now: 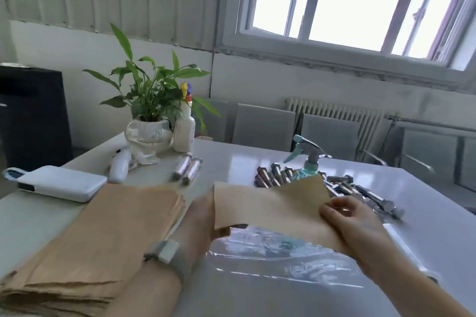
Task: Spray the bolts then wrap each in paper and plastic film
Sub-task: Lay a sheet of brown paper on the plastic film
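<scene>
A single sheet of brown paper [268, 203] is held up above the table between both hands. My left hand [201, 216] holds its left edge, fingers hidden behind the sheet. My right hand [345, 216] pinches its right edge. Below the sheet lies clear plastic film [278, 265] on the white table. A thick stack of brown paper [103, 234] sits to the left. Several metal bolts [360, 195] lie in a heap behind the sheet, next to a teal spray bottle [310, 159]. Two wrapped bolts [186, 171] lie farther back.
A potted plant in a glass bowl [146, 134], a white spray bottle [184, 126], a white handheld device [119, 168] and a white power bank [61, 185] occupy the table's far left. Grey chairs [265, 126] and a radiator [334, 110] stand beyond the table.
</scene>
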